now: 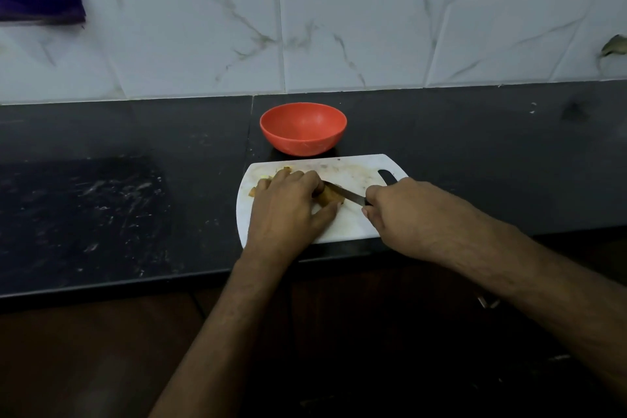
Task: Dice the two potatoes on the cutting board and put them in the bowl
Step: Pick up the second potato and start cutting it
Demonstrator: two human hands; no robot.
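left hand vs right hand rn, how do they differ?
The left hand lies over the potato, pinning it to the board; the right hand grips the knife by its handle. The left hand sits over the board's left half; the right hand is at its right edge. The left hand's fingers are loosely bent; the right hand's are curled tight. Both work on the same potato.

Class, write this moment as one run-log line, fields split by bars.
stage: dicing | left hand: holds potato on cutting board | right hand: grips knife, blade on potato | bowl: empty
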